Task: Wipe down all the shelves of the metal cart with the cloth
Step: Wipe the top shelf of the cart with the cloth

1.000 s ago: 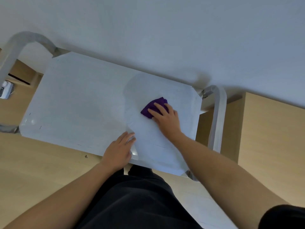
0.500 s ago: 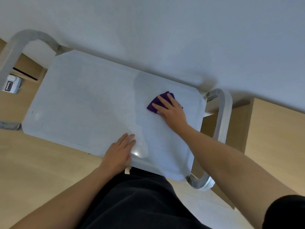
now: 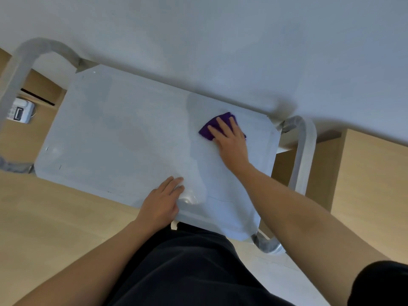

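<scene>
Right hand (image 3: 231,143) — fingers (image 3: 223,127) straight — hides most of the cloth (image 3: 206,131) (left hand (image 3: 162,202) flat).

1. The purple cloth (image 3: 207,131) is mostly buried under the right hand (image 3: 231,143). Only its far and left edges peek out, so its fold can't be made out.
2. The top shelf (image 3: 123,140) blocks everything below it, and the rest of the cart is out of sight.
3. The left handle (image 3: 21,60) runs off the left edge, its lower end cut away.
4. A small white device (image 3: 21,110) at far left is too small and blurred to identify.
5. The right forearm crosses the right handle (image 3: 305,146) and hides its lower stretch.
6. Both forearms leave the frame at the bottom and right edges.
</scene>
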Tool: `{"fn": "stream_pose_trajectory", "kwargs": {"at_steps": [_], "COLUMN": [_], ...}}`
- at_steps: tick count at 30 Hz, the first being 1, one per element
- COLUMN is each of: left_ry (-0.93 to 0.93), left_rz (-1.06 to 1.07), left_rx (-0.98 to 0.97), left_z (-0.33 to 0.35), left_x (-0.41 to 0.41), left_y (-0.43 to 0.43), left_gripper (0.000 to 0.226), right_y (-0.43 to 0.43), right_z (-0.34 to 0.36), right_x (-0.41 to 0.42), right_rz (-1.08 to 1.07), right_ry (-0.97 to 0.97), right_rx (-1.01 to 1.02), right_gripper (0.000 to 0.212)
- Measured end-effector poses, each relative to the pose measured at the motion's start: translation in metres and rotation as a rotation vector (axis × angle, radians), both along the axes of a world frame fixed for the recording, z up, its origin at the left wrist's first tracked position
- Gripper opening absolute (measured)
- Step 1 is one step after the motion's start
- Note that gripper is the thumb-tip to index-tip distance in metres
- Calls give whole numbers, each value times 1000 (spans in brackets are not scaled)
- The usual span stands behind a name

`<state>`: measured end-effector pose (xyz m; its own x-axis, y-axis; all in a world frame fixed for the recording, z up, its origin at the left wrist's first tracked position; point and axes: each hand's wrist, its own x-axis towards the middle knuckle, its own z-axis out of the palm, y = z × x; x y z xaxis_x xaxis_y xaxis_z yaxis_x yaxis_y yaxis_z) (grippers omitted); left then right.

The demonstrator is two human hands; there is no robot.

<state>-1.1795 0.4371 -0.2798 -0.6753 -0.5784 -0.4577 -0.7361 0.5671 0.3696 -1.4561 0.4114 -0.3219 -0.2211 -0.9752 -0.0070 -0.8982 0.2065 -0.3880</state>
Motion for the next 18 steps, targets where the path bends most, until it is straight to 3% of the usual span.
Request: {"fn": "stream_pose_trajectory", "kwargs": {"at_steps": [5,8,10,14,18], "left_ry": [5,0,-12,-39,-32], "left_rz": [-11,-21,-33,-53,-70], "left_rx": [-2,-8,-12,-13,-11], "left_z": [-1,-1,-1,-1,-1], "left_x": [0,2,3,3,3], "left_y": [-3,-1,-1,-1,-2], "left_gripper": [47,47,49,54,55], "right_y": [23,18,8,13,31], "right_z": [1,2,1,1,3], "right_x": [-55,-33,6,93,83], "right_rz": [-556,-686,-568,-83,236], "right_ry": [-11,-15,1,-67,-25], "right_rx": [123,151,177,83,29], "right_gripper": [43,46,53,55,49]}}
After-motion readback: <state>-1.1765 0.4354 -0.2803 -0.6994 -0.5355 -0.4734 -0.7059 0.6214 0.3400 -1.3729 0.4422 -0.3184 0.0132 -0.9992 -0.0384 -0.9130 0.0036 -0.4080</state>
